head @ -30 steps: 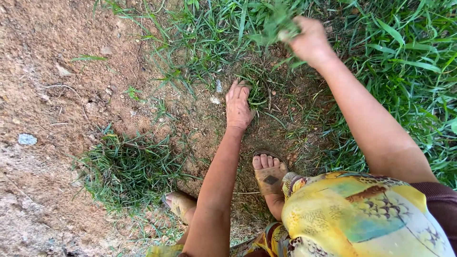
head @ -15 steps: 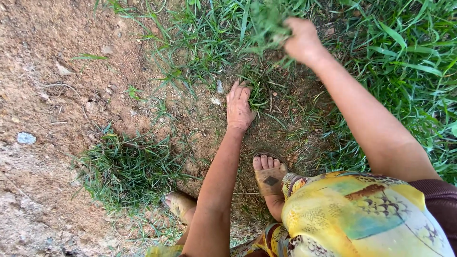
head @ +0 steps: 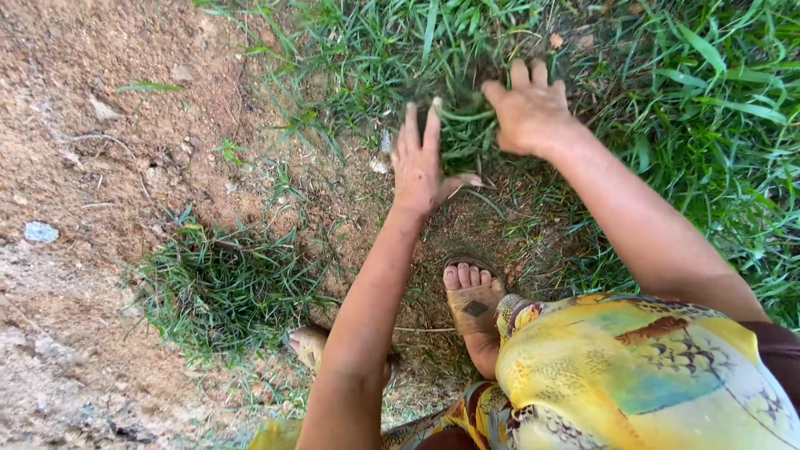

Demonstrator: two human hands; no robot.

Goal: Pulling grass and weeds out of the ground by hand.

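Note:
My left hand (head: 421,162) lies palm down on bare brown soil, fingers spread, its fingertips at the edge of a grass clump (head: 458,112). My right hand (head: 529,108) is just right of it, back turned up. Its fingers and thumb curl down into the same clump, with bent blades running under the thumb. Thick green grass (head: 692,100) spreads to the right of both hands. My right foot in a brown sandal (head: 473,300) stands on the soil below the hands. My left foot (head: 310,343) shows partly behind my left forearm.
A separate low tuft of grass (head: 221,287) grows on the soil at lower left. Dry brown earth with small stones (head: 100,108) covers the left side, and a pale flat scrap (head: 40,232) lies near the left edge. My yellow patterned clothing (head: 633,375) fills the lower right.
My right hand, raised at the top of view holding pulled grass, has come down into the clump beside my left hand. My left hand has slid a little forward to the grass edge.

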